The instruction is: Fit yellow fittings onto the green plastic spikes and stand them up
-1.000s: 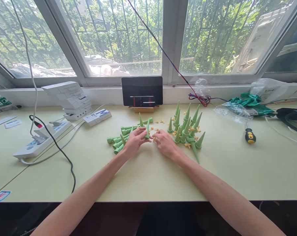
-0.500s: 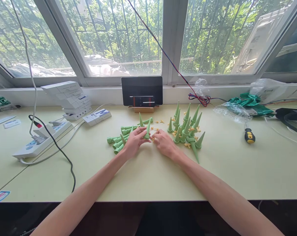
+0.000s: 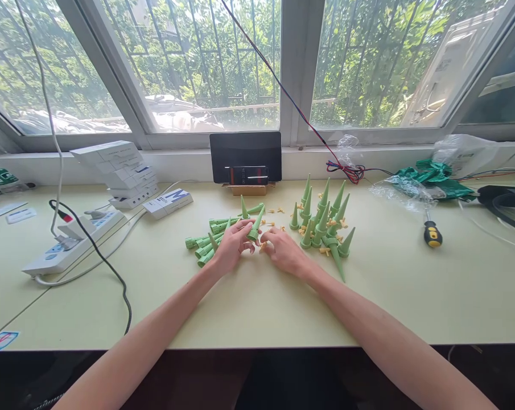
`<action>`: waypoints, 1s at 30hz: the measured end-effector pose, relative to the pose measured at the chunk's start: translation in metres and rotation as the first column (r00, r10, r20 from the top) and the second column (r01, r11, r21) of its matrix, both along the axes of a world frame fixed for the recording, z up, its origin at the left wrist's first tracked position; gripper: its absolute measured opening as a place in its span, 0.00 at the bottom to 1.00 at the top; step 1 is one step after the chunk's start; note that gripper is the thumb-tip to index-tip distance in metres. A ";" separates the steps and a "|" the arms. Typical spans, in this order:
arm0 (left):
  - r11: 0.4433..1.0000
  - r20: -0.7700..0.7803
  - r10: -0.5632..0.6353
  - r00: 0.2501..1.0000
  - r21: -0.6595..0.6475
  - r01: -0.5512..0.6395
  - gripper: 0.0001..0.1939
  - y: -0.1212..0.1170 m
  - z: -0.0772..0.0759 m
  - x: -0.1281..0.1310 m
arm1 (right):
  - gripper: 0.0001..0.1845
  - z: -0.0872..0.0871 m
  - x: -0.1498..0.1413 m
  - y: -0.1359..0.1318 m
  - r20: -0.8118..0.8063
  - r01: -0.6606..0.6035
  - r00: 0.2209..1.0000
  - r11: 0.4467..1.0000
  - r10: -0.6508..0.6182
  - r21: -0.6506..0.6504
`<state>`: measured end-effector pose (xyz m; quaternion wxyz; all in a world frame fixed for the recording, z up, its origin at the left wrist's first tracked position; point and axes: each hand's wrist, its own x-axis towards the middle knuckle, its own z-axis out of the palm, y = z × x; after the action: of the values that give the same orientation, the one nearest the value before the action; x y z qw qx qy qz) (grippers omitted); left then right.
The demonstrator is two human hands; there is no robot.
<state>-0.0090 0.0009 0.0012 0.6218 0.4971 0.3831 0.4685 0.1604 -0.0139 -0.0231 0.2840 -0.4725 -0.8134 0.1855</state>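
Observation:
Between the thumb and fingers of my left hand (image 3: 235,245) is a green plastic plant watering spike (image 3: 256,225), its point up and leaning right. Close beside it, my right hand (image 3: 283,248) pinches a small yellow valve (image 3: 263,246), a little apart from the spike's base. More loose yellow valves (image 3: 271,223) lie on the table behind my hands. Left of my left hand lie several green spikes and tubes (image 3: 204,251), partly hidden by it. To the right stands a cluster of green spikes with yellow valves fitted (image 3: 321,225).
A phone (image 3: 248,175) leans on a black tablet (image 3: 245,149) at the back. On the left are a power strip (image 3: 73,242), cables and stacked white boxes (image 3: 123,171). A screwdriver (image 3: 433,233) and a green plastic bag (image 3: 432,176) lie at the right.
The spike in my left hand has tilted further right. My right hand has brought the yellow valve into plainer view near the spike's base.

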 end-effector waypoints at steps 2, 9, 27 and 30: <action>1.000 -0.007 0.001 1.000 -0.003 -0.001 0.21 -0.001 0.001 0.000 | 0.07 0.000 0.000 0.000 0.000 -0.003 1.000 1.000 0.003 -0.004; 1.000 -0.033 -0.008 0.999 0.012 0.009 0.20 -0.003 0.003 -0.001 | 0.05 0.000 0.000 0.000 0.007 0.015 1.000 1.000 -0.015 -0.020; 0.995 -0.078 0.054 0.996 0.089 -0.047 0.19 -0.003 0.000 0.001 | 0.07 0.001 -0.002 0.003 -0.276 0.132 0.955 0.989 -0.108 0.070; 0.993 -0.093 0.058 0.994 0.103 -0.049 0.19 -0.002 -0.001 0.001 | 0.08 0.003 -0.002 0.002 -0.349 0.133 0.932 0.987 -0.094 0.090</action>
<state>-0.0082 -0.0014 0.0002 0.5640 0.5394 0.4016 0.4792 0.1584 -0.0123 -0.0201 0.4580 -0.4623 -0.7318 0.2026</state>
